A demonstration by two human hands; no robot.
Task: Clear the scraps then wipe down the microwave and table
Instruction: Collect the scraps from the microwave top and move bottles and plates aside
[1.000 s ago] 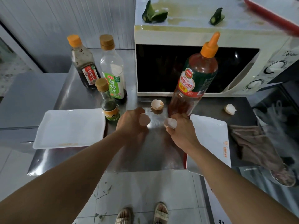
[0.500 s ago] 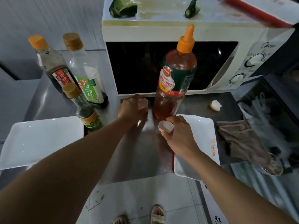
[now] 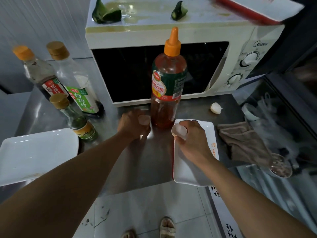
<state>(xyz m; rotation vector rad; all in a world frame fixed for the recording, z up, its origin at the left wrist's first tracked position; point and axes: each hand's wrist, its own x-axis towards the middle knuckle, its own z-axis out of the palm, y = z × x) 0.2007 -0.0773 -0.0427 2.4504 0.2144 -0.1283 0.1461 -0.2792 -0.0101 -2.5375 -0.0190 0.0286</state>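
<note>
My left hand (image 3: 133, 125) is closed around an eggshell piece (image 3: 143, 120) on the steel table (image 3: 151, 162), just in front of the white microwave (image 3: 240, 48). My right hand (image 3: 191, 138) holds another eggshell half (image 3: 179, 130) above the left end of a white plate (image 3: 190, 176). A third eggshell (image 3: 216, 108) lies on the table right of the tall sauce bottle (image 3: 168, 79). Two green vegetable scraps (image 3: 105, 12) (image 3: 178, 9) sit on the stained microwave top. A brown cloth (image 3: 243, 141) lies at the table's right.
Three condiment bottles (image 3: 75, 79) stand at the left, with a white tray (image 3: 36, 155) in front of them. A red-edged tray (image 3: 257, 9) rests on the microwave's far right. A glass (image 3: 279, 167) and clutter sit past the table's right edge. My sandalled feet (image 3: 167, 227) show on the tiled floor.
My left hand reached forward to the eggshell by the sauce bottle and closed over it; that shell no longer lies free. My right hand kept its shell and shifted over the plate.
</note>
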